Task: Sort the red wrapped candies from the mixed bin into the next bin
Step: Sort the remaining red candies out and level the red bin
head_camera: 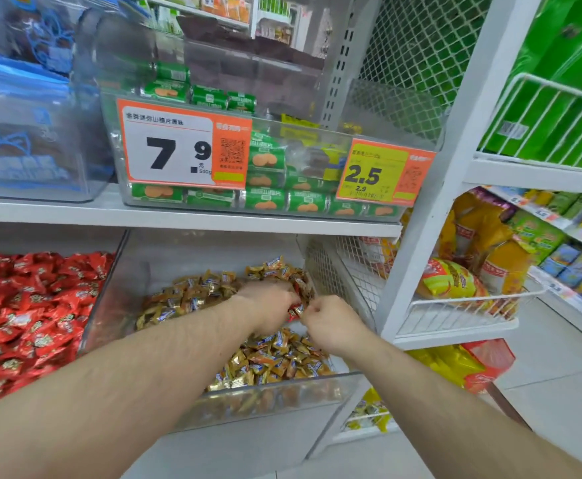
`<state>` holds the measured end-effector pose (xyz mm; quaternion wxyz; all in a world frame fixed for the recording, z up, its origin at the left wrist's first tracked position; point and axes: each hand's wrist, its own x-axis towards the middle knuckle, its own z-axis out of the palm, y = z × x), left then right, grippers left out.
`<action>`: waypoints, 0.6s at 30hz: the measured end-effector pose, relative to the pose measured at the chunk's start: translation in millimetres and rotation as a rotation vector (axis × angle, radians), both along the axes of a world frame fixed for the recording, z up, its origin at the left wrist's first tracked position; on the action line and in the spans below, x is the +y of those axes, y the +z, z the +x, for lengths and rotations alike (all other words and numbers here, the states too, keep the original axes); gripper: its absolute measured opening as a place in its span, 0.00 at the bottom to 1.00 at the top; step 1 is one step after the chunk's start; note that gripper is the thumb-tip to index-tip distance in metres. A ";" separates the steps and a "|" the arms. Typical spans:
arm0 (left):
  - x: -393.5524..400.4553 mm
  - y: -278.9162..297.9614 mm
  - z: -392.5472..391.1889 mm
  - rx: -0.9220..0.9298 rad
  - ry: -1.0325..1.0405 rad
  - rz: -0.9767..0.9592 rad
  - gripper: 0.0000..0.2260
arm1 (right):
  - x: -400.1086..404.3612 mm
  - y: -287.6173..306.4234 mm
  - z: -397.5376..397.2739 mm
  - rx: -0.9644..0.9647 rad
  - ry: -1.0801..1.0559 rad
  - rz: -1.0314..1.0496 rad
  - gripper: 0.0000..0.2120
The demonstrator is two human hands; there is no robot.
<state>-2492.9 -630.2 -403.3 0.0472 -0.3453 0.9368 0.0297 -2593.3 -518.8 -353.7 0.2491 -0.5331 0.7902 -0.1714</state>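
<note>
A clear mixed bin (pixel 275 392) on the lower shelf holds mostly gold wrapped candies (pixel 275 361). Both hands are inside it, toward its right side. My left hand (pixel 268 305) is curled over a few red wrapped candies (pixel 296 311) and holds them. My right hand (pixel 331 323) meets it from the right, its fingers pinching at the same red wrappers. The bin next to it on the left (pixel 23 316) is heaped with red wrapped candies.
Above, a shelf carries a clear bin of green biscuit packs (pixel 265 198) with price tags. A white shelf post (pixel 434 188) stands right of the mixed bin, with wire baskets of yellow snack bags (pixel 451 281) beyond it. Tiled floor lies below right.
</note>
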 end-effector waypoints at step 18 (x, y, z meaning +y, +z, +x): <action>-20.8 20.9 18.1 -0.048 -0.074 -0.011 0.08 | -24.3 30.1 -8.1 0.106 -0.047 -0.106 0.16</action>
